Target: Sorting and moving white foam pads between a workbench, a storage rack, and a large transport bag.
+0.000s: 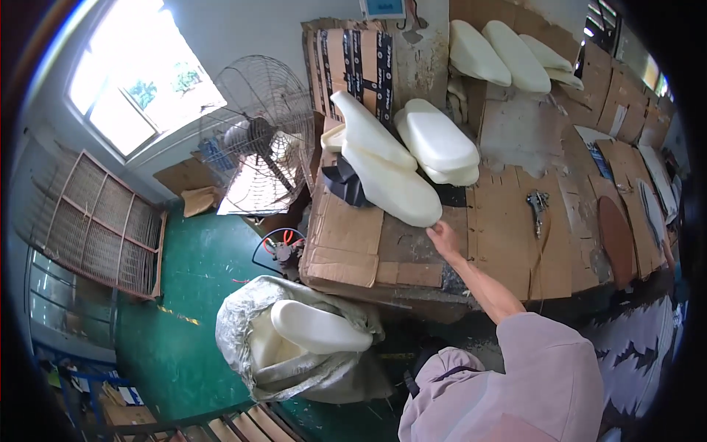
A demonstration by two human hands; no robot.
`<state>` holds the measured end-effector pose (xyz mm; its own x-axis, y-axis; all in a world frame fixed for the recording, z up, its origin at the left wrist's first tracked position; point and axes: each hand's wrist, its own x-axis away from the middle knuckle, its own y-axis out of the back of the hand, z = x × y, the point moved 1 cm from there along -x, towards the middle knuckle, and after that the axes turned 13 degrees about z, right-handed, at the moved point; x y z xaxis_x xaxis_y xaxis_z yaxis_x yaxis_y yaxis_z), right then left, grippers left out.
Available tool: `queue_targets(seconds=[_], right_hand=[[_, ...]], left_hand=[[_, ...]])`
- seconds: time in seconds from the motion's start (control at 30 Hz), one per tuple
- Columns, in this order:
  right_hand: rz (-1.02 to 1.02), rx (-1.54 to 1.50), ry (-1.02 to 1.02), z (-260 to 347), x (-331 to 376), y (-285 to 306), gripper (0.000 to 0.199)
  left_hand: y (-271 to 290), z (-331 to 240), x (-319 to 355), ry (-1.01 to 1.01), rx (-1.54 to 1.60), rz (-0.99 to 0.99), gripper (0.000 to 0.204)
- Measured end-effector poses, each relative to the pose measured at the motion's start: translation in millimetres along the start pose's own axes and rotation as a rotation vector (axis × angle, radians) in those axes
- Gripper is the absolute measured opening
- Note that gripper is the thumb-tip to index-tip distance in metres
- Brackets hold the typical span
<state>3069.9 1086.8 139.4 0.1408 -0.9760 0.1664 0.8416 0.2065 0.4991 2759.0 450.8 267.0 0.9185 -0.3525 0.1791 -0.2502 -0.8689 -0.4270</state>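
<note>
Contact! Right hand [445, 241] at the rounded end of 1 cream foam piece [394, 186] on the worktop [416, 247], pinch or mere touch impossible to tell; left hand out of view. Probably early going: not lifted, stacked pieces [440, 141] nearby untouched.

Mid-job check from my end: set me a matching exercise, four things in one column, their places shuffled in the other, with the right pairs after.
Things
1. Right hand
2. Wire-cage fan
3. Silvery sack
4. Gun-shaped metal tool

Places
A. On the cardboard, right of the hand
B. At the rounded end of a cream foam seat
C. Near the window
D. On the green floor, around another foam piece

Pairs: 1-B, 2-C, 3-D, 4-A
</note>
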Motion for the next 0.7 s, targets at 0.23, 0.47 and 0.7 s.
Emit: queue_targets(seconds=[0.23, 0.47, 0.7], right_hand=[[-0.277, 0.434, 0.548, 84.7, -141.9, -12.6, 0.062], [-0.403, 0.688, 0.541, 91.5, -260.0, -10.6, 0.058], [-0.386, 0.697, 0.649, 105.8, -204.6, -12.9, 0.046]], left_hand=[[-71.7, 38.9, 26.9, 0.157, 0.0, -0.114, 0.029], [-121.5, 39.9, 8.5, 0.231, -0.055, -0.129, 0.033], [-244.9, 68.5, -30.4, 0.387, -0.2, -0.016, 0.037]])
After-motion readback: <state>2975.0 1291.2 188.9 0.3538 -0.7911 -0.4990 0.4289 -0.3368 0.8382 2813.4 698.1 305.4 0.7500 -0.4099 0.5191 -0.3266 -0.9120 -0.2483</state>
